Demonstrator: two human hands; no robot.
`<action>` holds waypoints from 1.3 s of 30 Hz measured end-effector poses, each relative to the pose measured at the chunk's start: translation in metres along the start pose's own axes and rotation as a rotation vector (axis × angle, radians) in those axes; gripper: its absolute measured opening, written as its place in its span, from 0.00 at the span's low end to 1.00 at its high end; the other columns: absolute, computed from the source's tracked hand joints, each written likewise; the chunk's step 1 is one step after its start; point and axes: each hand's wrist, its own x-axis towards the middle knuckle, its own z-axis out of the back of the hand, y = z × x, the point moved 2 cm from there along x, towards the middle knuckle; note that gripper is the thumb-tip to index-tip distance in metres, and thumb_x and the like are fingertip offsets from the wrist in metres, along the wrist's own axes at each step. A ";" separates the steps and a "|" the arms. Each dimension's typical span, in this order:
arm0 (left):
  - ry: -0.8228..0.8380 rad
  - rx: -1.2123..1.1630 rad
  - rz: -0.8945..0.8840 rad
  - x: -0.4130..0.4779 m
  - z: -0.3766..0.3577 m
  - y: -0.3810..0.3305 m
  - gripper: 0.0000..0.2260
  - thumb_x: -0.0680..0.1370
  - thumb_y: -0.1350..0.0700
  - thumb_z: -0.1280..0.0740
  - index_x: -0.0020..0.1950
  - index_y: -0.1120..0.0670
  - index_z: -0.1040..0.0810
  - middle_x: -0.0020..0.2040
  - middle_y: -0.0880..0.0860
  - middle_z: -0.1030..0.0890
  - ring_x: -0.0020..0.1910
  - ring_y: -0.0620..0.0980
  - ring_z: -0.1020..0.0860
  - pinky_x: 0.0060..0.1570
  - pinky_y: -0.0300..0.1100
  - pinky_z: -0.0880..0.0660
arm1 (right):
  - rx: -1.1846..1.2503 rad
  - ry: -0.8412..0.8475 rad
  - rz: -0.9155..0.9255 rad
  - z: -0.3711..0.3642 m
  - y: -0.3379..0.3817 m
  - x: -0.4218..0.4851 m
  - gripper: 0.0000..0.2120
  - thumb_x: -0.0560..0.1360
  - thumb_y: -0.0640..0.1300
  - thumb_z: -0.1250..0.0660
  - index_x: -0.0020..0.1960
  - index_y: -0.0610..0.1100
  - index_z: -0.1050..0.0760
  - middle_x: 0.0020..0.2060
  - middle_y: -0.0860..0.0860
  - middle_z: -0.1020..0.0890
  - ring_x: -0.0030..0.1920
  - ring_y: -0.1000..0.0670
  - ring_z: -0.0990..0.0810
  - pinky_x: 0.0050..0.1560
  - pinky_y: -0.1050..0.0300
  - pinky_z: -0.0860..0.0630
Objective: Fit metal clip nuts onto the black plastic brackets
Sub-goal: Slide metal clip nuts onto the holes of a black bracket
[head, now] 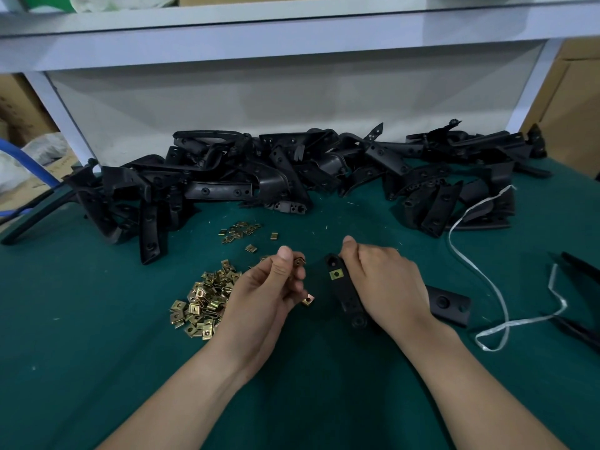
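Note:
My right hand [381, 280] grips a long black plastic bracket [349, 297] over the green mat, with one brass clip nut [336, 274] seated near its upper end. My left hand [269, 287] holds several clip nuts: one pinched at the fingertips [299, 262] and another showing under the fingers [308, 300]. The two hands are a short gap apart. A heap of loose brass clip nuts [201, 303] lies just left of my left hand, and a smaller scatter [238, 231] lies farther back.
A big pile of black brackets [292, 170] runs across the back of the green mat [97, 319]. One bracket [449, 305] lies right of my right hand. A white strap [500, 326] loops at the right beside black parts [581, 267]. A white shelf [292, 37] overhangs the back.

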 end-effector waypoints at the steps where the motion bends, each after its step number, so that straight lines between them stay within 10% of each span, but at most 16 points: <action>1: 0.000 -0.001 -0.002 0.000 0.000 0.000 0.14 0.75 0.45 0.31 0.49 0.56 0.18 0.40 0.51 0.22 0.37 0.45 0.26 0.46 0.42 0.24 | 0.002 0.001 0.000 0.000 0.000 0.000 0.25 0.85 0.55 0.54 0.38 0.44 0.29 0.26 0.52 0.27 0.29 0.47 0.27 0.26 0.58 0.43; 11: 0.006 0.016 0.001 0.000 0.000 -0.001 0.13 0.75 0.45 0.31 0.45 0.54 0.17 0.38 0.50 0.23 0.36 0.44 0.27 0.46 0.42 0.24 | 0.068 -0.002 -0.019 0.002 0.003 0.000 0.22 0.85 0.54 0.52 0.33 0.49 0.39 0.26 0.52 0.28 0.29 0.44 0.26 0.33 0.49 0.27; 39: 0.000 0.007 0.014 -0.004 -0.003 -0.004 0.11 0.77 0.54 0.33 0.53 0.56 0.16 0.39 0.50 0.24 0.39 0.43 0.26 0.51 0.41 0.26 | 0.060 -0.032 -0.012 -0.002 0.001 0.001 0.26 0.84 0.55 0.53 0.31 0.47 0.37 0.24 0.52 0.29 0.27 0.46 0.27 0.30 0.51 0.36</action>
